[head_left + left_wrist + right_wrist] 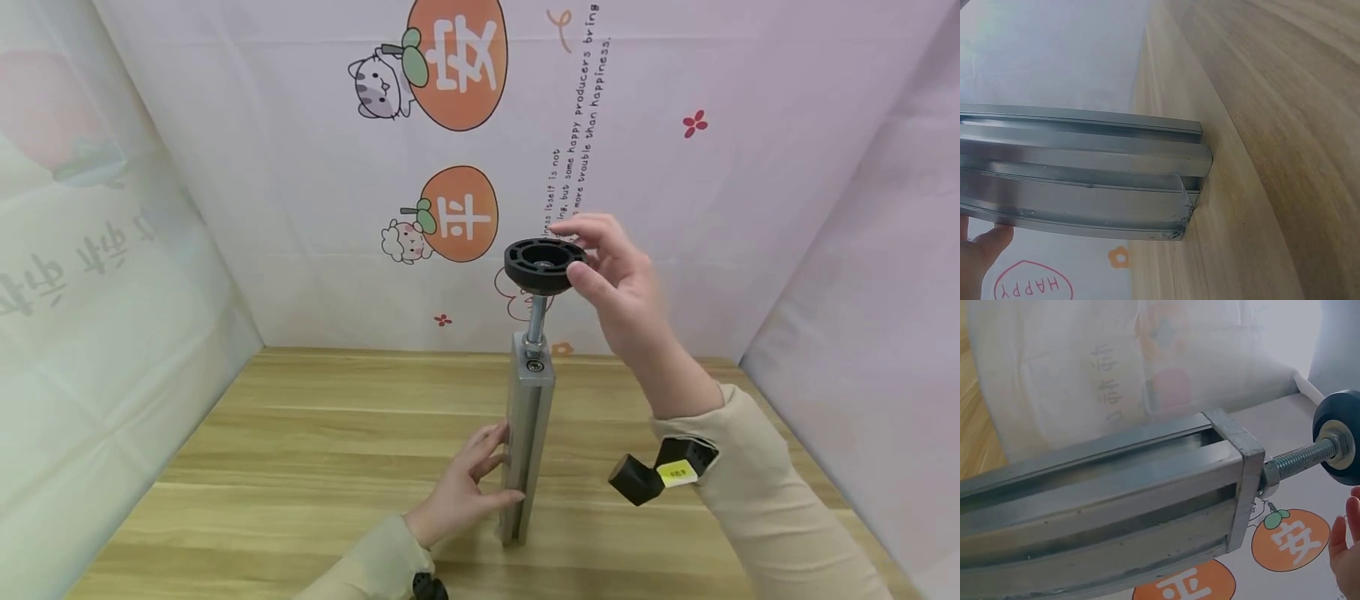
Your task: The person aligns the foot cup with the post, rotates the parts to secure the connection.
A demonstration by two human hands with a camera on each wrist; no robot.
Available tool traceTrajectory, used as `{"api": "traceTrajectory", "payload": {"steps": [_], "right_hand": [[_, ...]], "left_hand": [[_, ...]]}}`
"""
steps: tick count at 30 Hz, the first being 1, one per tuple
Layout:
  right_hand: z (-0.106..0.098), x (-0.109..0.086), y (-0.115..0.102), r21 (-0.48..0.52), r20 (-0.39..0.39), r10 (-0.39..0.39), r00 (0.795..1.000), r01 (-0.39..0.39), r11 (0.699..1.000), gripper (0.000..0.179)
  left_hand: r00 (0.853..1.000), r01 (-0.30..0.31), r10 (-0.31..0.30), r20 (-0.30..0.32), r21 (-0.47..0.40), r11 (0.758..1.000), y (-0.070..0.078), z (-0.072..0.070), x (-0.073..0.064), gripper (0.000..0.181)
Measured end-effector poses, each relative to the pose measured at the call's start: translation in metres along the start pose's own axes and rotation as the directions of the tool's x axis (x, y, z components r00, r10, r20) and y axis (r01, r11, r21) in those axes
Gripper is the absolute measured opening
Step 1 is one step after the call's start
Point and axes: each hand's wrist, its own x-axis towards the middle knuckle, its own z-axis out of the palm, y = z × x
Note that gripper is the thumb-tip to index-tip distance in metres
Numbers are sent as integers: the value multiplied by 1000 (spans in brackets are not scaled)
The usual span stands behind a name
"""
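Note:
A silver aluminium profile [525, 450] with long slots stands upright on the wooden table. From its end plate rises a threaded rod [1304, 459] with a nut, topped by a round black levelling foot [525, 271] facing up. My left hand [463, 487] holds the profile low down, fingers at its left side and thumb on the near side. At the right of the levelling foot is my right hand [618, 279], its fingers loosely spread, the thumb at the rim and the forefinger behind it. In the right wrist view only part of that hand shows, beside the foot.
The wooden table [337, 442] runs back to a printed white cloth wall [315, 208], with further cloth walls at left and right. A black wrist camera [637, 479] sticks out from the right sleeve.

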Motion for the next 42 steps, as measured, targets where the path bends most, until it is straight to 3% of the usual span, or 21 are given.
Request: {"api": "traceTrajectory", "payload": {"steps": [2, 4, 9, 11, 15, 17, 19, 24, 27, 33, 38, 42], "right_hand": [[-1, 0, 6, 167, 62, 64, 996, -74, 983, 33], [-1, 0, 11, 312, 150, 100, 984, -143, 939, 41], [0, 7, 23, 524, 362, 71, 930, -265, 809, 52], [1, 8, 26, 601, 412, 51, 910, -314, 736, 50], [5, 11, 28, 737, 447, 38, 894, -393, 550, 49], [7, 14, 29, 782, 454, 18, 891, -408, 471, 51], [9, 17, 29, 810, 458, -18, 889, -409, 420, 52], [13, 23, 25, 857, 440, -90, 894, -388, 339, 54], [14, 25, 23, 866, 428, -105, 898, -374, 332, 54], [17, 24, 25, 855, 413, -120, 903, -338, 394, 47], [18, 20, 27, 856, 372, -101, 923, -299, 423, 43], [17, 18, 28, 842, 341, -77, 937, -268, 468, 41]], "left_hand": [[1000, -11, 11, 2, 12, 1000, 0, 0, 0, 88], [1000, -15, 15, -1, 13, 1000, -1, 0, 0, 88], [1000, -16, 16, -9, 4, 1000, -2, 0, 0, 89], [1000, -1, 1, -8, -6, 1000, -2, 0, 0, 88], [1000, 16, -16, -9, -15, 1000, 0, 0, -2, 88], [1000, 8, -8, -11, -3, 1000, 0, -1, -3, 87], [1000, 1, -1, -11, 8, 1000, -1, -1, -3, 87], [1000, 16, -16, -4, -3, 1000, 0, -1, 0, 88], [1000, -12, 12, -1, 3, 1000, -2, -1, 1, 89], [1000, -25, 25, -19, 4, 1000, -3, 0, 0, 90], [1000, -11, 11, -18, 14, 1000, -2, 2, -1, 88], [1000, -8, 9, -14, 30, 1000, -3, 2, 0, 86]]}}
